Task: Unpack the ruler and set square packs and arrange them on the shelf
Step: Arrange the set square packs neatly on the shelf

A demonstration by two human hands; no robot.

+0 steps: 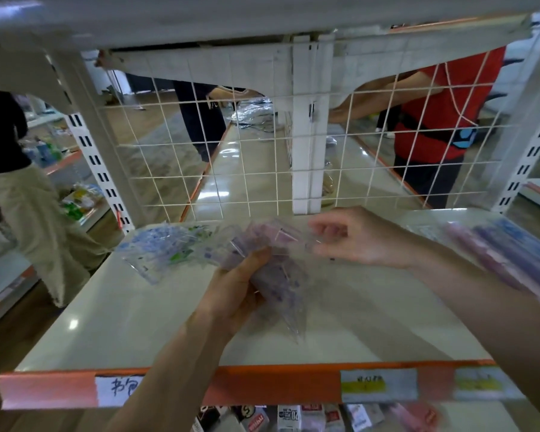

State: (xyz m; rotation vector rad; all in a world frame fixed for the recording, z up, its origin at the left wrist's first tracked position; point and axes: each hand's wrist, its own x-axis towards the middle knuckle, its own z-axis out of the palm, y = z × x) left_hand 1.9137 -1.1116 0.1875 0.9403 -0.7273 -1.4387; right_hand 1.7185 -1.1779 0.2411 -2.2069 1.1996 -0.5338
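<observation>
My left hand (240, 285) grips a fanned bunch of clear plastic set square packs (275, 275), purple-tinted, held above the white shelf (138, 322). My right hand (349, 238) pinches the top edge of one purple pack at the bunch's upper right. More clear packs with blue and green print (162, 244) lie on the shelf at the back left. A stack of long purple and blue ruler packs (505, 254) lies at the right end of the shelf. The picture is blurred by motion.
A white wire grid (231, 169) closes the back of the shelf. An orange price strip (262, 385) with labels runs along the front edge. Behind the grid stand two people, one in a red shirt (443, 113). Another person stands at the left. Boxed goods sit on the shelf below.
</observation>
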